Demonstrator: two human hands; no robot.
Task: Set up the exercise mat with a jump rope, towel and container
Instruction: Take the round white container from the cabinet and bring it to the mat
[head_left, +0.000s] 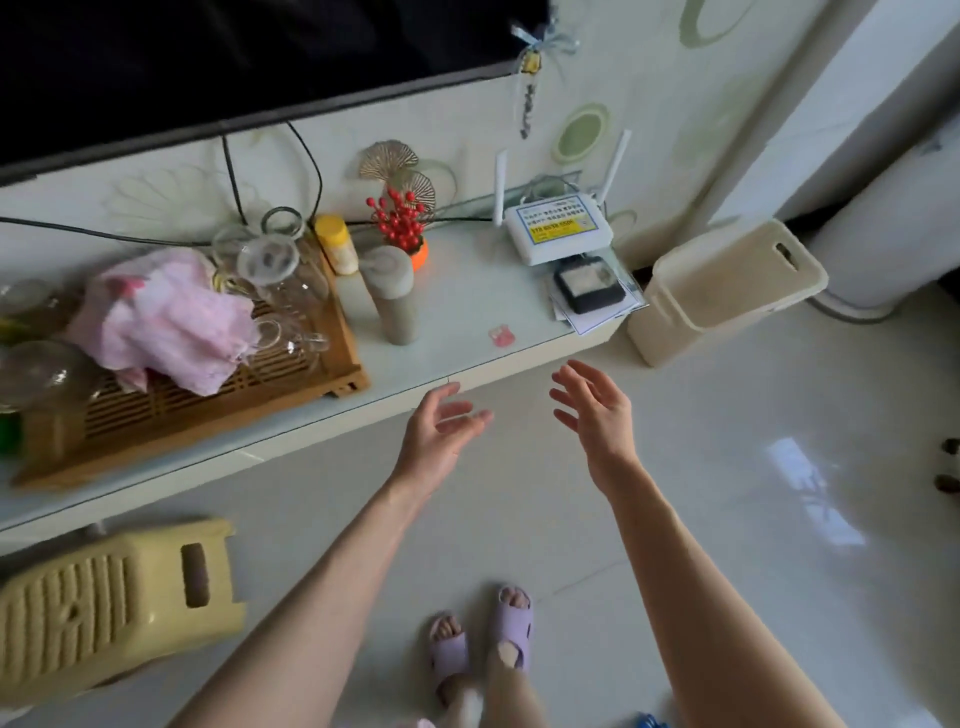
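Both bare arms reach forward from six o'clock, forearms nearly straight, and both hands hang in the air just short of the white cabinet's (467, 291) front edge. The left hand (441, 431) is turned palm inward, thumb up, its fingers loosely spread and a little bent, holding nothing. The right hand (597, 410) sits just beside it at three o'clock, palm facing the left one, fingers fanned apart and gently curved, also holding nothing. The two hands do not touch.

The pink towel (166, 317) lies crumpled at ten o'clock from the hands, heaped on a wooden slatted tray (218, 410) among clear glassware. The grey cylindrical container (397, 299) stands upright on the cabinet top at twelve o'clock from the left hand, just past the tray's right end.

A white router (558, 234) sits at one o'clock, a cream bin (727, 286) on the floor at two o'clock, a yellow plastic stool (104, 597) at eight o'clock. Lilac slippers (483, 634) show at six.
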